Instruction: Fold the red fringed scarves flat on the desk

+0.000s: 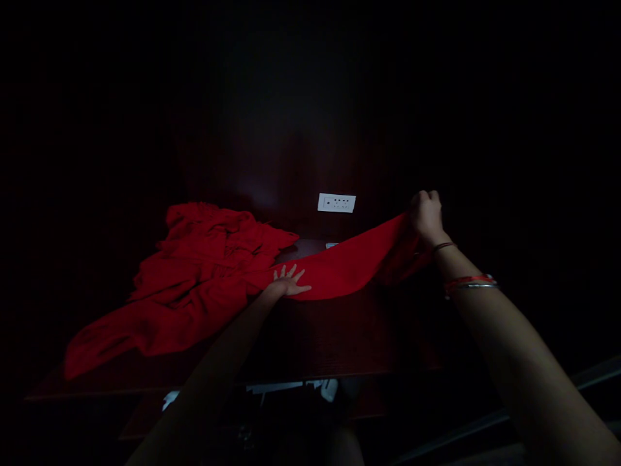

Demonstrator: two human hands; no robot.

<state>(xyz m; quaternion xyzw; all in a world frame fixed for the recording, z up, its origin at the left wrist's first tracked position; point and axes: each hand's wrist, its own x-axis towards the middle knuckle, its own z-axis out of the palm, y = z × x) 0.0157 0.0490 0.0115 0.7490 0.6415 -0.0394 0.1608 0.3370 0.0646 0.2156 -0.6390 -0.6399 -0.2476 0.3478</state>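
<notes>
A long red scarf (339, 262) stretches across the dark table, its left part heaped in loose folds with what looks like fringe along the far edge. My left hand (288, 283) lies on the cloth with the fingers spread, pressing it flat near the middle. At the right, my right hand (427, 217) is closed on the scarf's end and holds it raised above the tabletop. Between the two hands the fabric sags slightly. The fingertips of the right hand are partly hidden in shadow.
The dark reddish table (334, 343) has its front edge below my hands. A white socket panel (336, 203) is on the dark surface behind it. Pale objects, too dim to name, show under the table edge. The surroundings are very dark.
</notes>
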